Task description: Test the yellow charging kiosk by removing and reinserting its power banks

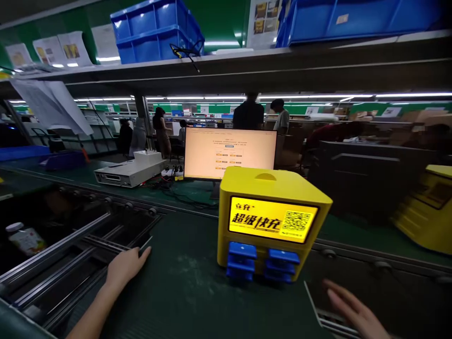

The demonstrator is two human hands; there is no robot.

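Note:
A yellow power-bank charging cabinet [271,216] stands on the green conveyor belt [183,292], its lit screen carrying Chinese text and a QR code. Several blue slots [259,262] fill its lower front. My left hand [126,266] lies low on the belt left of the cabinet, its fingers together beside a thin dark strip [145,245]. Whether it grips that strip, I cannot tell. My right hand [353,309] is at the lower right with its fingers spread, just beyond a thin white-edged dark panel [315,303].
A metal-railed rack [67,254] runs along the belt's left side, near a bottle [25,238]. Behind the cabinet stand a lit monitor [229,153] and a white device [130,172]. Blue bins sit on the shelf [226,66] overhead. Several people stand farther back.

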